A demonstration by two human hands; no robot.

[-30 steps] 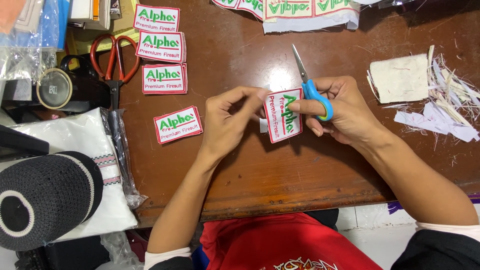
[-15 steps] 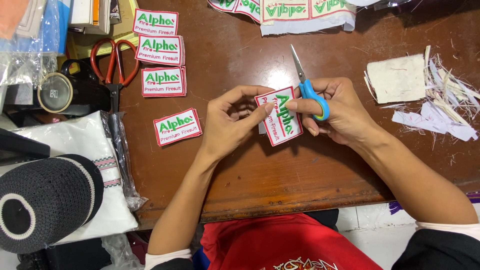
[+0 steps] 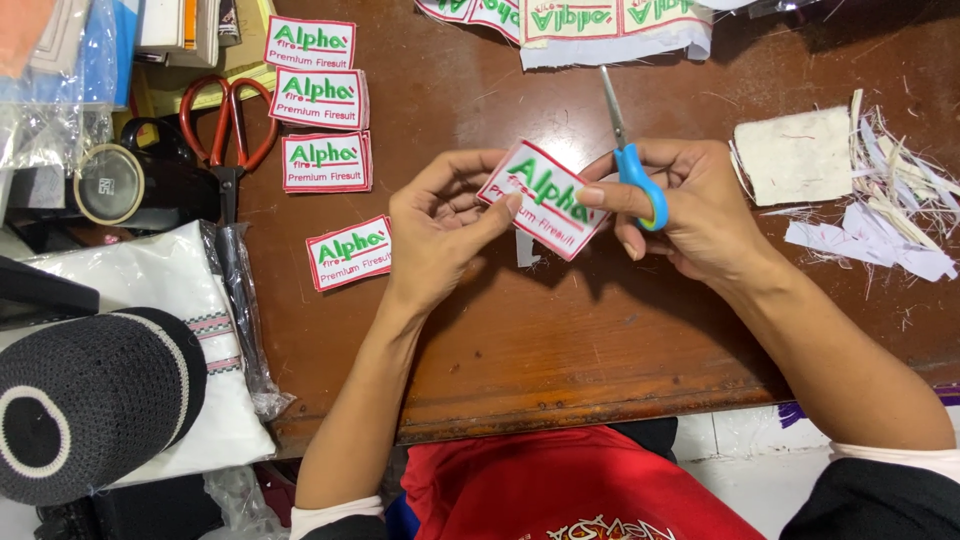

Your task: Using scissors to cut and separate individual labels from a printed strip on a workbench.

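Both hands hold one white embroidered patch (image 3: 540, 198) with a red border and green lettering, above the brown wooden table (image 3: 560, 340). My left hand (image 3: 440, 225) pinches the patch's left edge between thumb and fingers. My right hand (image 3: 690, 210) touches the patch's right edge with its thumb and also grips blue-handled scissors (image 3: 628, 150), blades pointing away from me. A small white scrap (image 3: 525, 248) lies on the table under the patch.
Several finished patches (image 3: 322, 130) lie in a column at the upper left, beside red-handled scissors (image 3: 222, 125). An uncut strip of patches (image 3: 600, 22) lies at the far edge. White trimmings (image 3: 870, 200) pile at the right. A black knitted cap (image 3: 85, 400) and folded white cloth (image 3: 190, 300) sit left.
The patch has been turned from nearly upright to a slanted, flatter position and shifted slightly left. Both hands stayed in place above the table.
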